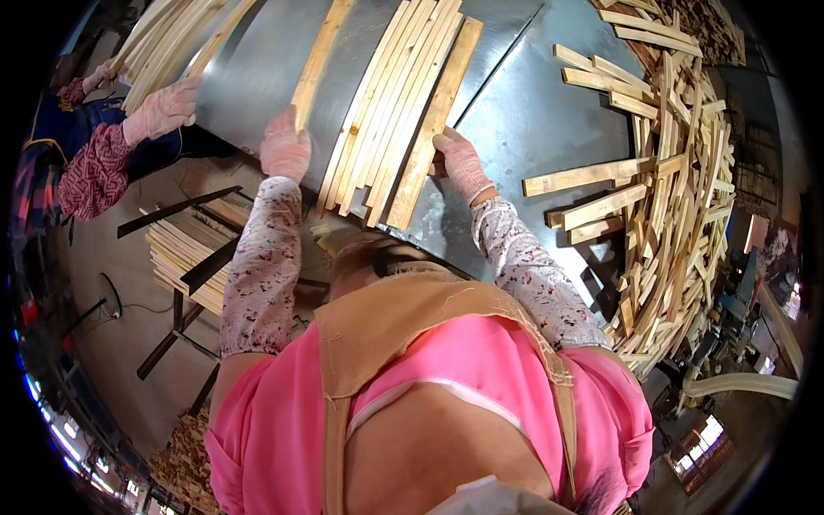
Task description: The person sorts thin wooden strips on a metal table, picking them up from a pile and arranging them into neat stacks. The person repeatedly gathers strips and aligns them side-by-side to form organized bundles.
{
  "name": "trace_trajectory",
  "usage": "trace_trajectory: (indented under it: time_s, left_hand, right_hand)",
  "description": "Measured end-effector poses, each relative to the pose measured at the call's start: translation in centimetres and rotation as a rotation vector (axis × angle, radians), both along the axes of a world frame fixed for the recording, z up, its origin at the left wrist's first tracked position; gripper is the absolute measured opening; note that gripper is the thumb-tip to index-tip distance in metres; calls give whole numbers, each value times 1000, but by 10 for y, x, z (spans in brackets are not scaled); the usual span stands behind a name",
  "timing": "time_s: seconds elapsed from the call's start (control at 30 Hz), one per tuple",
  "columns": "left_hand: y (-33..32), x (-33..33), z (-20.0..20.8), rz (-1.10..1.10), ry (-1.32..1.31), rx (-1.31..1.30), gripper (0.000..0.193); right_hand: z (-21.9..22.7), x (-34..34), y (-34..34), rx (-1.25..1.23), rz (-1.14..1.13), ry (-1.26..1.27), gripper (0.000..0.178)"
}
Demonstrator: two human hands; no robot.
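Both of my hands wear pale pink knit gloves, with flowered sleeves covering the forearms. My left hand (286, 148) is closed on the near end of a wooden strip (321, 64), which points away over the metal table (249, 77). My right hand (462, 161) grips the edge of a darker wooden slat (435, 124), thumb on top and the other fingers mostly hidden. That slat lies just right of a row of several pale strips (388, 107), set side by side with slightly uneven near ends. A narrow gap separates slat and row.
A large heap of loose wood pieces (678, 215) covers the right side, some ends jutting over the table. At left, a co-worker's gloved hand (163, 110) touches a bundle of strips (176, 39). More strips (184, 257) rest on a low stand below the table's edge.
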State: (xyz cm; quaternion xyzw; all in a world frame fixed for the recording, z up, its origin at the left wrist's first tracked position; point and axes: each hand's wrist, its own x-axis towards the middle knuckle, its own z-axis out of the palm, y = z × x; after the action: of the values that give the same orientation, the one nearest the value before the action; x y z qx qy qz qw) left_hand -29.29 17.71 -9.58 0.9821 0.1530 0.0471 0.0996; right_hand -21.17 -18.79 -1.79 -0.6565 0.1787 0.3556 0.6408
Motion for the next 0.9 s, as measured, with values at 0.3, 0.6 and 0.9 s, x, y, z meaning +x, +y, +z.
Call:
trace_trajectory:
  time_s: [0.3, 0.6, 0.9]
  left_hand:
    - [43, 5, 23, -19, 119, 28, 61]
    - [13, -24, 54, -65, -343, -316, 45]
    - [-96, 23, 246, -620, -320, 14, 50]
  right_hand:
    - [-11, 6, -34, 86, -10, 10, 43]
    - [69, 41, -66, -249, 260, -431, 48]
    - [196, 94, -13, -407, 1302, -983, 50]
